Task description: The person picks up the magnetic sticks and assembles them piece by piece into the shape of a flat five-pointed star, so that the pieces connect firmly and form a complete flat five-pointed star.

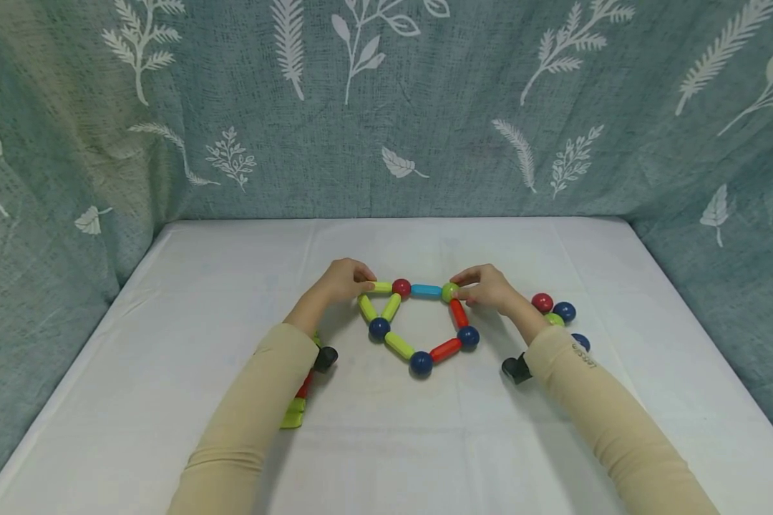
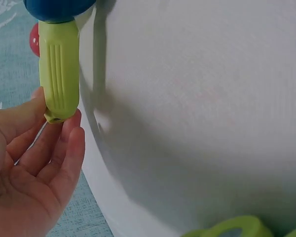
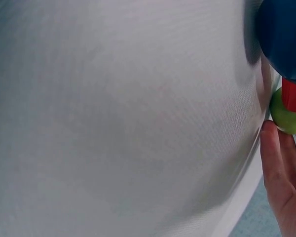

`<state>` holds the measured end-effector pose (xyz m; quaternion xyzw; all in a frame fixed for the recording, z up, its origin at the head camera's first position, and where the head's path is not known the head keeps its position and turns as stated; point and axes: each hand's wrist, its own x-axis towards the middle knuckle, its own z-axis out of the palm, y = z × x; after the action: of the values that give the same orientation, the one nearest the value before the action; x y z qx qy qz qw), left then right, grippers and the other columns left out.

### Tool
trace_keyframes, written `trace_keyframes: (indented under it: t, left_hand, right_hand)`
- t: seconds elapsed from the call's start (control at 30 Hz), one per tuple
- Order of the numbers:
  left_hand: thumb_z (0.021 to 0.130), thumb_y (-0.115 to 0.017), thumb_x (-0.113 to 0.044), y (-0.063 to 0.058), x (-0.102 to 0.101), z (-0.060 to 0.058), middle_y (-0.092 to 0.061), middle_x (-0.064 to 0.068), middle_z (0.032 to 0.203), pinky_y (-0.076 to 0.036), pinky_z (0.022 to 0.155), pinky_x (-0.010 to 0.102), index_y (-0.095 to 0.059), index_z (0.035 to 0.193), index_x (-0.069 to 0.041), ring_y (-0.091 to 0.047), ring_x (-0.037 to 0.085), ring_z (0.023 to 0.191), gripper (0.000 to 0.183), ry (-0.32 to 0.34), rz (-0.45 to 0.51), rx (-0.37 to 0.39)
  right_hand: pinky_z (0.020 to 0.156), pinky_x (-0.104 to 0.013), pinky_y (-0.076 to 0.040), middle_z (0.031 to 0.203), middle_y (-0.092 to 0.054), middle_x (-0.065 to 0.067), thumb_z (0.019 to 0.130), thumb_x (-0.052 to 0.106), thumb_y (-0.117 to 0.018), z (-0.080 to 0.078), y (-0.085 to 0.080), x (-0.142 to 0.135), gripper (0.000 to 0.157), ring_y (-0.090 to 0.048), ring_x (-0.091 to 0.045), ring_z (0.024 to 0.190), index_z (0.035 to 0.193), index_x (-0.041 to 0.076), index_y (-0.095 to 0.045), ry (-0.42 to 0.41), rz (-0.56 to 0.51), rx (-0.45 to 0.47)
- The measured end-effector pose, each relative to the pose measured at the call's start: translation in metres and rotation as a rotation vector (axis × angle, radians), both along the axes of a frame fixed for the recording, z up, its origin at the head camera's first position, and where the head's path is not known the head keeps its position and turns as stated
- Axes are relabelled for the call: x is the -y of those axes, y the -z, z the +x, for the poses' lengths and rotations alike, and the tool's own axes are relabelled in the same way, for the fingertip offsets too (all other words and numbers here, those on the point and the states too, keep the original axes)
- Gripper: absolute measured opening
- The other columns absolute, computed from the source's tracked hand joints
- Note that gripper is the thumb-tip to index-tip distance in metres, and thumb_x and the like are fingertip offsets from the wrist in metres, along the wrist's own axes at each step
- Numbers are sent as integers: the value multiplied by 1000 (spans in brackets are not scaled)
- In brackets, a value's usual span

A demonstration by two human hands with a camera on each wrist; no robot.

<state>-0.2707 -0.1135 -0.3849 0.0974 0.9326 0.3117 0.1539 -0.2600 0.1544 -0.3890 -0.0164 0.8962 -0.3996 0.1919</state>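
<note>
On the white table lies a ring of coloured rods joined by balls. My left hand (image 1: 344, 280) is at its far left corner, thumb and fingers pinching the free end of a lime green rod (image 2: 59, 69) that runs from a blue ball (image 1: 378, 329). Another lime rod (image 1: 381, 287) reaches from these fingers to a red ball (image 1: 401, 287). A light blue rod (image 1: 426, 291) links the red ball to a green ball (image 1: 449, 292). My right hand (image 1: 488, 287) holds that green ball between thumb and fingers. Below it, a red rod (image 1: 459, 313) leads to a blue ball (image 1: 468, 337).
Loose balls, among them a red ball (image 1: 542, 302) and a blue ball (image 1: 564, 312), lie by the right forearm. More lime rods (image 1: 292, 419) and red rods lie partly hidden beside the left forearm. A patterned green curtain (image 1: 386, 143) hangs behind the table (image 1: 464, 458).
</note>
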Motion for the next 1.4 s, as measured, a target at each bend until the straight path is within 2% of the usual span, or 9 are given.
trace_keyframes:
  t: [0.17, 0.43, 0.67, 0.9, 1.03, 1.1, 1.2, 1.3, 1.4]
  left_hand:
    - [91, -57, -15, -1, -1, 1, -63, 12, 105, -44, 87, 35, -65, 106, -3, -55, 24, 100, 21, -17, -1, 15]
    - [86, -64, -15, -1, 5, 4, -60, 14, 112, -43, 90, 37, -63, 112, -3, -53, 27, 107, 29, 13, 54, 55]
    - [85, -63, -11, 0, 5, 4, -60, 15, 113, -43, 90, 36, -62, 114, -3, -53, 27, 106, 30, 3, 61, 71]
    - [86, -62, -16, -2, 5, 7, -58, 16, 118, -42, 92, 38, -60, 118, -2, -52, 28, 110, 35, 16, 36, 48]
    - [88, -61, -18, -6, 5, 14, -53, 17, 124, -42, 92, 39, -56, 122, -2, -50, 29, 113, 38, -10, 25, 11]
    - [87, -61, -16, -8, 3, 20, -55, 18, 118, -45, 86, 37, -57, 117, -1, -53, 29, 106, 34, -21, -1, -39]
    - [86, -63, -20, -9, -1, 32, -59, 13, 94, -46, 68, 30, -60, 99, -1, -55, 23, 82, 23, -38, -56, -92]
    - [83, -67, -28, -10, -6, 45, -55, 5, 70, -39, 53, 25, -58, 78, -4, -48, 17, 62, 26, -24, -109, -79]
    - [80, -69, -35, -10, -11, 56, -50, 0, 57, -35, 48, 22, -56, 65, -8, -45, 13, 54, 34, 7, -142, -41]
  right_hand:
    - [75, -28, -48, 123, -53, -18, 87, 14, -61, 0, 0, 0, 35, -56, -20, 77, 120, 4, -58, -2, 5, -3]
    - [78, -30, -48, 123, -53, -18, 87, 13, -60, 0, 0, 0, 34, -57, -21, 79, 120, 3, -58, 0, 5, -8]
    - [78, -30, -48, 123, -53, -18, 87, 12, -60, 1, 0, 1, 34, -56, -20, 77, 120, 3, -58, 6, -2, -11]
    - [75, -29, -49, 123, -54, -18, 87, 12, -60, 3, -1, 0, 34, -57, -19, 77, 119, 2, -58, -3, -11, -17]
    - [75, -29, -49, 123, -53, -19, 87, 11, -60, 2, -1, 1, 34, -57, -20, 77, 119, 2, -58, -16, -20, -20]
    - [75, -29, -49, 123, -53, -19, 87, 11, -60, 2, -1, 1, 34, -57, -20, 78, 120, 2, -57, -27, -20, -20]
    - [75, -30, -50, 124, -52, -21, 87, 9, -59, 1, -1, 1, 36, -58, -21, 79, 123, 3, -55, -59, -17, -25]
    - [73, -30, -50, 125, -51, -22, 87, 7, -58, 0, -1, 0, 38, -60, -21, 78, 125, 4, -55, -93, -2, -35]
    - [73, -28, -49, 124, -52, -21, 87, 7, -58, 0, -1, 0, 37, -59, -20, 79, 124, 4, -56, -121, 15, -42]
